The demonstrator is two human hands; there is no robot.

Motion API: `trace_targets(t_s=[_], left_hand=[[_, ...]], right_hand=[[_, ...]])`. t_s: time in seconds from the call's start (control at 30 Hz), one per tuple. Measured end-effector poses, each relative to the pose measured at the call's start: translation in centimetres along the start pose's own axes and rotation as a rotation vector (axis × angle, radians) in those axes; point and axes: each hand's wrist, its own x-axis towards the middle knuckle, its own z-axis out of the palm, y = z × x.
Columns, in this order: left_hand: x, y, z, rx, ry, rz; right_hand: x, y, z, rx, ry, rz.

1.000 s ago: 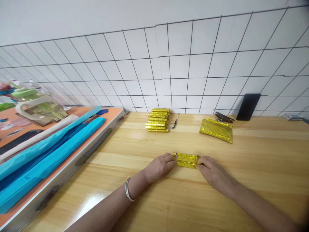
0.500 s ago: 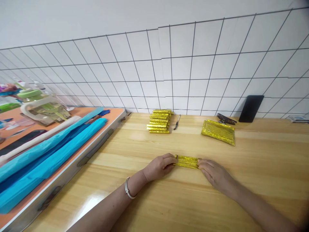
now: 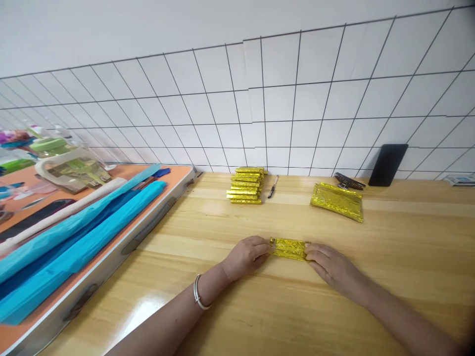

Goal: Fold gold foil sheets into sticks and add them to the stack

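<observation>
A small sheet of shiny gold foil (image 3: 290, 249) lies near the front of the wooden table, with folds running along its length. My left hand (image 3: 249, 257), a silver bangle on its wrist, pinches the foil's left end. The right end is gripped by the closed fingers of my right hand (image 3: 331, 267). Beyond my hands is a pile of narrow folded gold foil strips (image 3: 246, 186). Farther right, a wider stack of flat gold foil sheets (image 3: 337, 201) rests on the table.
A small craft knife or pen (image 3: 273, 187) lies beside the pile. A dark hair clip (image 3: 349, 181) touches the foil stack, and a black phone-like slab (image 3: 388, 165) leans on the tiled wall. Blue rolled paper (image 3: 111, 237) covers part of the orange-topped case (image 3: 178, 173) at left.
Both hands still hold the gold foil by its ends in almost the same place. The whole view has shifted very slightly.
</observation>
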Motion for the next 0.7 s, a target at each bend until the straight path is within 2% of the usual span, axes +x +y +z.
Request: trace_targets(t_s=[0.27,0.5,0.7], left_hand=[[-0.2,-0.2,0.2,0.044,-0.006,-0.012],[0.1,0.4,-0.3,0.042,-0.018,0.005],[0.0,0.6,-0.3,0.074,0.031,-0.038]], right_hand=[[-0.6,0.7,0.0,0.046,0.008,-0.043],[0.0,-0.2,-0.8,0.113,-0.01,-0.006],[0.2,-0.6,-1.1,0.118,-0.033,0.019]])
